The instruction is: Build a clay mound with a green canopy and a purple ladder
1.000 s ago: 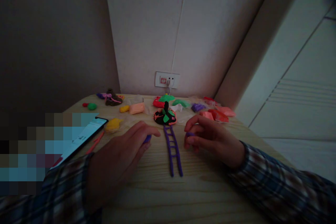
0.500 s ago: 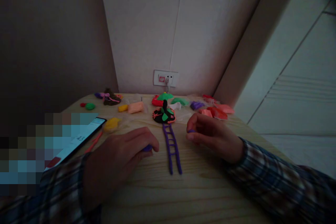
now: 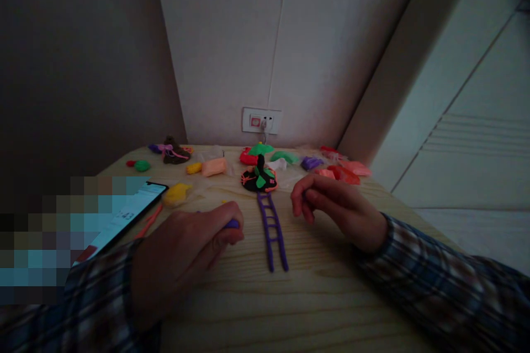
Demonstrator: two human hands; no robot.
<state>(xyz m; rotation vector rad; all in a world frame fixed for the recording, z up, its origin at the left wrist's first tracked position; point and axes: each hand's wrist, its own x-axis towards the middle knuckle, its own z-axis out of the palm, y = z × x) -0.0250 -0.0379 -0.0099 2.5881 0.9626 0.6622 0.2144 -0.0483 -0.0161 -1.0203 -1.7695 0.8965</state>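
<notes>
A lump of purple modelling clay [image 3: 232, 224] shows between the thumb and index finger of my left hand [image 3: 186, 248], which is closed around it left of the ladder. My right hand [image 3: 331, 207] hovers on the other side with curled fingers pinching a small bit of purple clay, mostly hidden by the fingertips. Between both hands a purple clay ladder [image 3: 271, 231] with several rungs lies flat on the wooden table. Its far end meets a black clay piece [image 3: 250, 182] decorated with green leaf shapes and pink strands.
A phone [image 3: 124, 220] with a lit screen lies at the left, near a yellow clay lump [image 3: 177, 194]. Along the back are a brown clay shape [image 3: 176, 154], a peach clay pack [image 3: 214, 166], a purple pack [image 3: 311, 162] and red packs [image 3: 345, 174]. A socket [image 3: 261, 121] is on the wall.
My right fingers have curled further, and the purple bit in them is now mostly covered. My left fingers have shifted slightly around their purple clay. The ladder stays where it was.
</notes>
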